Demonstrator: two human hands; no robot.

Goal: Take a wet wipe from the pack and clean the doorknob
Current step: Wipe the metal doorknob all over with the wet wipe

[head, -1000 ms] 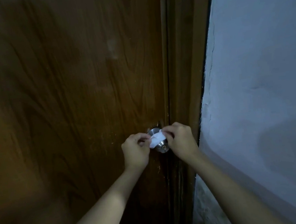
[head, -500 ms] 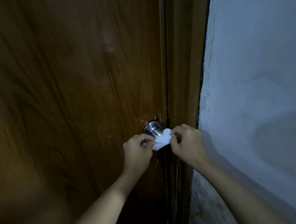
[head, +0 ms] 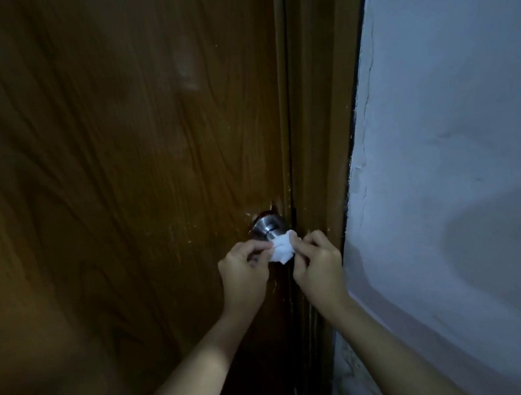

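- Right, we have the wet wipe [head: 281, 250] pinched between both hands, bunched into a small white wad just below and to the right of the doorknob [head: 267, 227].
- Our left hand [head: 244, 270] is closed on the wipe's left edge, thumb and fingertips together on it.
- Our right hand [head: 318, 263] is clamped on the right edge the same way.
- Doorknob sits on the wooden door [head: 123, 178] near its latch edge, next to the frame [head: 319, 128]; the metal face is uncovered. Whether the wad's top edge touches it, we cannot tell.
- Pack is not in view.
- Handling, as we judge it: the wipe is light, limp and damp, so it holds no shape and tears if stretched. Best gripped by the edges to spread it, then cupped in one palm over the knob.
- Knob looks smooth and rigid, likely slippery under a wet sheet; we'd wrap it and twist rather than dab.
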